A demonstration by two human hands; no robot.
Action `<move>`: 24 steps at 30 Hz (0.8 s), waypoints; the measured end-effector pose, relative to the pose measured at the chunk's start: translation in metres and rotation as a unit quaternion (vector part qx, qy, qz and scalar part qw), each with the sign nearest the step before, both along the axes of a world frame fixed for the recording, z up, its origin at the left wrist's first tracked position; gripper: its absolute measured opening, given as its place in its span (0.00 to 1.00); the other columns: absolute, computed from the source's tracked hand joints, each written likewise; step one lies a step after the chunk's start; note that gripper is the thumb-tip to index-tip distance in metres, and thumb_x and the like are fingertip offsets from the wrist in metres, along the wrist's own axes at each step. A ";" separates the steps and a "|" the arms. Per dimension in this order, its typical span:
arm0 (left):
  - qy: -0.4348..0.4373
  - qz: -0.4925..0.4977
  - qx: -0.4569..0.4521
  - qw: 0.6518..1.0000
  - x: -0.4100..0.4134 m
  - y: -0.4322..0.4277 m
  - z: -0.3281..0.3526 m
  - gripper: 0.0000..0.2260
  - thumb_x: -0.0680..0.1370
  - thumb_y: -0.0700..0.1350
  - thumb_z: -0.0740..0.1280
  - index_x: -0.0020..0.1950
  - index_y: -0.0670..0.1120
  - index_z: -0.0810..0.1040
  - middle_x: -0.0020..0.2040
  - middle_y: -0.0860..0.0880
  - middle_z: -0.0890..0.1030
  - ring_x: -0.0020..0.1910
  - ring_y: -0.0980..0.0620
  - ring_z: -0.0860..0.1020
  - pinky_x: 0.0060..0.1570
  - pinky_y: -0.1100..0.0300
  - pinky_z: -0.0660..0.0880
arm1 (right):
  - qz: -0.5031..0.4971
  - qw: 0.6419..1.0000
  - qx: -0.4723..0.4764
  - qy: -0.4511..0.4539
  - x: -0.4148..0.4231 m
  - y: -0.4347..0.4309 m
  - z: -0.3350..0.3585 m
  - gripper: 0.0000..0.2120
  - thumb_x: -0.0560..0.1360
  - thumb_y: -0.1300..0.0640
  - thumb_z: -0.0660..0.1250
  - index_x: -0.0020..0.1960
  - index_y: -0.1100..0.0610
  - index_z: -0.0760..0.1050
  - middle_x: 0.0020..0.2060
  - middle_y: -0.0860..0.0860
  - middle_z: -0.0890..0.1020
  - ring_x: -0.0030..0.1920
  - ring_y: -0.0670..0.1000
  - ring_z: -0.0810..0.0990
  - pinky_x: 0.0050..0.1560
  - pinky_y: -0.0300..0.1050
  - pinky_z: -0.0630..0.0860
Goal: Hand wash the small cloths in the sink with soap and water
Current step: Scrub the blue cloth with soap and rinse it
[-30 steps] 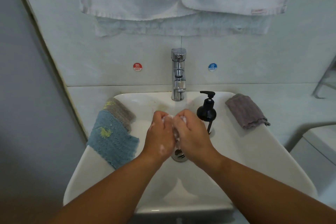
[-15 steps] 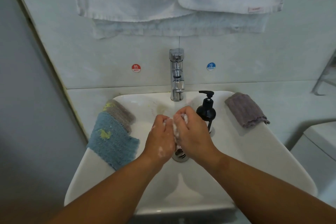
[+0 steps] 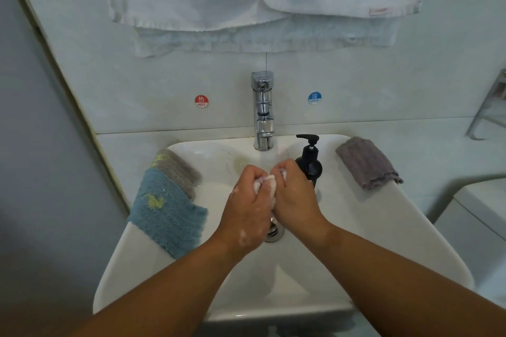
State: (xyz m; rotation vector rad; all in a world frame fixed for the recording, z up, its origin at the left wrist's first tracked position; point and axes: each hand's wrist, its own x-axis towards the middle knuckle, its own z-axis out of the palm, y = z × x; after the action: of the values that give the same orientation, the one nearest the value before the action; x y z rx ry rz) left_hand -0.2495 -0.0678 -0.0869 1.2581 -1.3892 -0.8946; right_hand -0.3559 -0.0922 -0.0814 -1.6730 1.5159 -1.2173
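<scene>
- One small white cloth, soapy, is bunched over the sink basin, above the drain.
- Left hand and right hand both clench it; suds on skin.
- Blue cloth and grey cloth lie on the left rim, purple-grey cloth on the right; washed or not, cannot tell.
- Judgement: scrubbing stage; rinse remains.

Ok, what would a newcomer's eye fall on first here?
Both hands meet over the drain, the left hand and right hand gripping a sudsy white cloth between them. A blue cloth drapes over the sink's left rim, and a black soap pump stands behind the right hand.
</scene>
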 end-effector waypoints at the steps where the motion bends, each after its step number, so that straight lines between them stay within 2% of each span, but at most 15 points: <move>1: 0.012 0.000 -0.007 1.000 -0.001 0.001 0.003 0.07 0.85 0.51 0.59 0.47 0.57 0.72 0.42 0.49 0.79 0.39 0.51 0.79 0.37 0.54 0.76 | 0.009 1.000 0.019 0.012 -0.002 0.000 -0.003 0.07 0.85 0.52 0.58 0.54 0.53 0.72 0.43 0.46 0.79 0.44 0.46 0.79 0.41 0.36 0.73; 4: -0.003 0.057 -0.004 0.998 0.003 -0.006 0.005 0.05 0.85 0.51 0.57 0.53 0.55 0.71 0.46 0.48 0.80 0.45 0.47 0.81 0.42 0.48 0.81 | 0.041 0.999 0.004 -0.008 0.002 0.008 -0.003 0.07 0.85 0.52 0.58 0.53 0.52 0.73 0.43 0.48 0.81 0.45 0.48 0.81 0.44 0.44 0.79; 6: -0.041 0.072 0.031 0.996 0.009 -0.009 0.002 0.08 0.86 0.52 0.54 0.56 0.51 0.70 0.47 0.45 0.80 0.45 0.46 0.80 0.43 0.47 0.80 | 0.070 0.997 -0.023 -0.019 0.009 0.013 0.001 0.06 0.84 0.53 0.58 0.53 0.52 0.73 0.42 0.47 0.81 0.44 0.46 0.81 0.42 0.42 0.79; 8: -0.046 0.039 0.061 0.996 0.011 -0.008 -0.001 0.09 0.86 0.52 0.54 0.54 0.50 0.69 0.46 0.44 0.80 0.41 0.47 0.78 0.39 0.49 0.77 | 0.068 0.997 -0.023 -0.009 0.011 0.012 0.004 0.06 0.85 0.53 0.57 0.55 0.52 0.72 0.42 0.46 0.80 0.43 0.44 0.80 0.40 0.37 0.78; 9: -0.043 0.018 0.064 0.997 0.010 -0.005 -0.002 0.09 0.86 0.52 0.54 0.53 0.50 0.69 0.44 0.45 0.79 0.38 0.49 0.77 0.36 0.51 0.75 | 0.051 0.999 -0.015 -0.005 0.009 0.009 0.003 0.06 0.85 0.53 0.57 0.56 0.52 0.72 0.43 0.47 0.80 0.44 0.44 0.80 0.42 0.39 0.79; 11: -0.035 -0.017 0.044 0.998 0.004 -0.001 -0.003 0.08 0.86 0.52 0.55 0.52 0.51 0.69 0.40 0.47 0.78 0.34 0.52 0.75 0.34 0.53 0.74 | 0.022 0.999 0.026 -0.007 0.003 0.000 0.000 0.06 0.85 0.52 0.57 0.57 0.53 0.71 0.46 0.50 0.80 0.46 0.48 0.81 0.49 0.48 0.81; 13: -0.025 -0.024 0.021 0.999 -0.001 0.003 0.002 0.07 0.86 0.52 0.56 0.52 0.52 0.70 0.41 0.49 0.79 0.35 0.54 0.77 0.35 0.55 0.75 | 0.013 0.998 0.066 -0.010 -0.001 -0.003 -0.002 0.07 0.84 0.51 0.59 0.56 0.53 0.71 0.47 0.51 0.80 0.47 0.50 0.81 0.51 0.53 0.81; 15: -0.027 0.016 0.009 0.999 -0.001 0.001 0.007 0.06 0.86 0.52 0.55 0.55 0.52 0.70 0.44 0.49 0.79 0.40 0.53 0.79 0.38 0.55 0.78 | 0.028 0.998 0.057 -0.014 0.000 0.004 -0.001 0.07 0.85 0.52 0.57 0.55 0.53 0.72 0.45 0.50 0.80 0.46 0.49 0.80 0.49 0.50 0.80; 17: -0.046 0.073 0.018 0.996 0.006 -0.003 0.010 0.08 0.86 0.52 0.53 0.58 0.51 0.69 0.47 0.48 0.79 0.45 0.50 0.80 0.46 0.48 0.82 | 0.073 0.997 0.010 -0.037 0.006 0.015 0.004 0.06 0.85 0.53 0.57 0.54 0.52 0.72 0.43 0.47 0.80 0.43 0.45 0.80 0.44 0.45 0.80; 19: -0.048 0.086 0.030 0.995 0.010 -0.003 0.009 0.10 0.87 0.54 0.51 0.58 0.52 0.69 0.48 0.47 0.80 0.47 0.47 0.81 0.49 0.42 0.82 | 0.113 0.992 -0.019 -0.053 0.011 0.022 0.010 0.05 0.85 0.53 0.58 0.55 0.52 0.72 0.43 0.45 0.80 0.43 0.43 0.80 0.43 0.42 0.81; 21: -0.035 0.052 0.028 0.998 0.008 0.002 0.009 0.10 0.86 0.55 0.51 0.56 0.53 0.69 0.48 0.46 0.80 0.45 0.47 0.82 0.46 0.44 0.83 | 0.081 0.994 -0.038 -0.062 0.012 0.015 0.010 0.05 0.85 0.53 0.58 0.55 0.51 0.72 0.43 0.45 0.80 0.44 0.44 0.81 0.45 0.43 0.82; 22: -0.019 0.022 0.029 0.999 0.005 0.005 0.009 0.09 0.86 0.55 0.52 0.55 0.53 0.69 0.47 0.46 0.80 0.42 0.49 0.81 0.42 0.48 0.83 | 0.046 0.996 -0.036 -0.061 0.009 0.009 0.010 0.05 0.85 0.53 0.58 0.55 0.52 0.72 0.44 0.45 0.79 0.45 0.45 0.81 0.46 0.43 0.81; 24: 0.013 -0.040 0.037 0.998 0.001 0.010 0.010 0.09 0.86 0.53 0.54 0.53 0.52 0.70 0.43 0.47 0.79 0.35 0.53 0.77 0.33 0.56 0.77 | 0.001 0.998 0.014 -0.067 0.003 -0.001 0.006 0.06 0.85 0.53 0.58 0.55 0.53 0.73 0.45 0.48 0.80 0.47 0.49 0.81 0.50 0.46 0.80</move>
State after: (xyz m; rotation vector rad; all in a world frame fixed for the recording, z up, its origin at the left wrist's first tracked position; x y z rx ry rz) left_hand -0.2486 -0.0573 -0.0773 1.2482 -1.4058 -1.0218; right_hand -0.3531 -0.0927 -0.0757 -1.5426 1.4438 -1.2741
